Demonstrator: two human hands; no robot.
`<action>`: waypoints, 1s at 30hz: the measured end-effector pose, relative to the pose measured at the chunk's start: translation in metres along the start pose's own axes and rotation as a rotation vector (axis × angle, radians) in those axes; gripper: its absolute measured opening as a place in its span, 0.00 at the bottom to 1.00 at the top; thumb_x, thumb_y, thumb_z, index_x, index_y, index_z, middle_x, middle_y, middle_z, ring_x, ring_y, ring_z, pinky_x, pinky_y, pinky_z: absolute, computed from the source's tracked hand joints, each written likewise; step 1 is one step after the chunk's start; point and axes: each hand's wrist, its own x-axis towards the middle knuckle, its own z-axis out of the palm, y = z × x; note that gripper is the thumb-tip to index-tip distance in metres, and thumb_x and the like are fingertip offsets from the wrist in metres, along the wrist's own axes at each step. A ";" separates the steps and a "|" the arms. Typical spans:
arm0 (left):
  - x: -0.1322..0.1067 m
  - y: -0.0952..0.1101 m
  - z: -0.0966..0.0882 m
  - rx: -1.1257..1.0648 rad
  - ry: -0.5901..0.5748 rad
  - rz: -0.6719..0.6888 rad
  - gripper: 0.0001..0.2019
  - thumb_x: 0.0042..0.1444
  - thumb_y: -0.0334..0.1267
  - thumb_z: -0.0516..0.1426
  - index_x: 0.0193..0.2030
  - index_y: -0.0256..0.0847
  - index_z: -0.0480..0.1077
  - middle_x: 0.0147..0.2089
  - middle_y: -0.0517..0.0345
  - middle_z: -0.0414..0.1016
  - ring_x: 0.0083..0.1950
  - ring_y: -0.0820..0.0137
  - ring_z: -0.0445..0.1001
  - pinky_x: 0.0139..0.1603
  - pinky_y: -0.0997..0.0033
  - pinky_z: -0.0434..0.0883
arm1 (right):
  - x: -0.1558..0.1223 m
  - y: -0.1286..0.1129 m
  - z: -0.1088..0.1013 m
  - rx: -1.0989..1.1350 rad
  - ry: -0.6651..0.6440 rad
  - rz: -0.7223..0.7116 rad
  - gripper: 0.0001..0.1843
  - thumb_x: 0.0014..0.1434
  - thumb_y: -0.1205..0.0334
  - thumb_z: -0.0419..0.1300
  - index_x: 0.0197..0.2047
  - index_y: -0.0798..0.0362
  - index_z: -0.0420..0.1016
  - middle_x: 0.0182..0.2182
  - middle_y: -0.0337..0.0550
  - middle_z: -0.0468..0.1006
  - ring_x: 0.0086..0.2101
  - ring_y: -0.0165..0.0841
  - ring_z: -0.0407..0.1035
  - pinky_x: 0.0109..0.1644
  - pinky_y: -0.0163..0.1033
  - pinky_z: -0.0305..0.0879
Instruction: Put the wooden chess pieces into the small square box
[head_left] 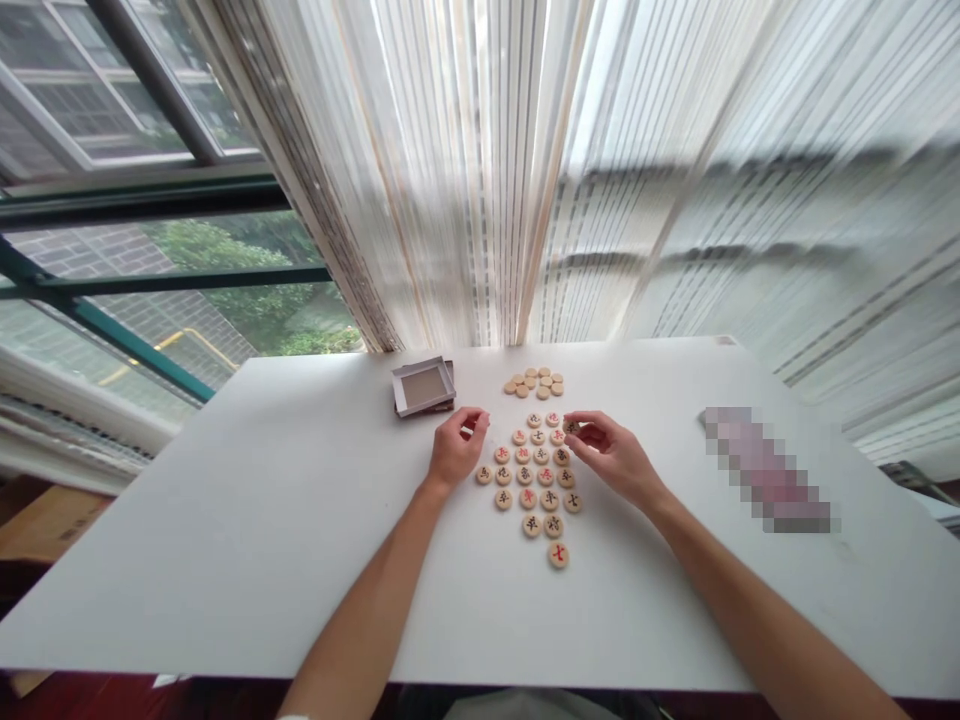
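Note:
Wooden Chinese chess pieces (524, 476) with red and black characters lie face up in a rough diamond of rows on the table. My right hand (611, 450) pinches one chess piece (571, 427) between thumb and fingertips, at the upper right edge of the rows. To the left of the rows is my left hand (459, 445); its fingers are loosely curled, and I see no piece in them. Behind the rows, a loose cluster of pieces (532, 382) shows plain faces. One red-marked piece (558, 555) forms the near tip of the layout.
A shallow open box (424, 388) sits at the back left on something dark. At the right lies a pixelated, pinkish long object (769, 470). The white table (247, 540) reaches back to a striped curtain (480, 180) and a window (165, 270).

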 end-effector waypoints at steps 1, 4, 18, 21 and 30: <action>0.000 0.000 0.000 -0.001 -0.003 -0.004 0.13 0.63 0.47 0.56 0.40 0.40 0.75 0.35 0.55 0.80 0.35 0.69 0.79 0.33 0.74 0.74 | 0.001 0.002 0.000 -0.004 0.005 0.004 0.19 0.59 0.51 0.66 0.51 0.49 0.76 0.42 0.46 0.81 0.39 0.37 0.77 0.48 0.45 0.77; 0.001 0.000 0.000 -0.005 -0.009 -0.012 0.13 0.63 0.47 0.56 0.40 0.40 0.75 0.35 0.55 0.80 0.35 0.69 0.79 0.33 0.74 0.74 | 0.002 0.009 -0.001 0.020 0.015 0.009 0.18 0.59 0.50 0.66 0.49 0.50 0.77 0.41 0.46 0.82 0.41 0.38 0.78 0.50 0.46 0.76; 0.001 -0.001 0.001 -0.022 -0.013 -0.012 0.13 0.63 0.47 0.56 0.41 0.39 0.75 0.35 0.54 0.81 0.34 0.69 0.79 0.33 0.74 0.74 | -0.015 -0.007 -0.012 0.026 -0.037 0.136 0.20 0.58 0.45 0.67 0.44 0.53 0.77 0.35 0.46 0.83 0.38 0.41 0.80 0.47 0.47 0.75; 0.003 -0.003 0.002 -0.023 -0.007 -0.012 0.13 0.63 0.46 0.57 0.42 0.39 0.75 0.36 0.54 0.81 0.34 0.69 0.79 0.34 0.73 0.74 | -0.042 -0.019 -0.016 0.017 -0.141 0.240 0.18 0.61 0.46 0.64 0.46 0.52 0.76 0.38 0.47 0.83 0.42 0.41 0.80 0.51 0.48 0.74; 0.004 -0.006 0.003 -0.022 -0.014 -0.025 0.14 0.62 0.47 0.57 0.44 0.39 0.75 0.37 0.53 0.81 0.33 0.70 0.78 0.33 0.73 0.74 | -0.094 -0.026 -0.004 -0.073 -0.182 0.383 0.16 0.63 0.47 0.61 0.44 0.50 0.77 0.31 0.41 0.81 0.34 0.37 0.78 0.40 0.42 0.75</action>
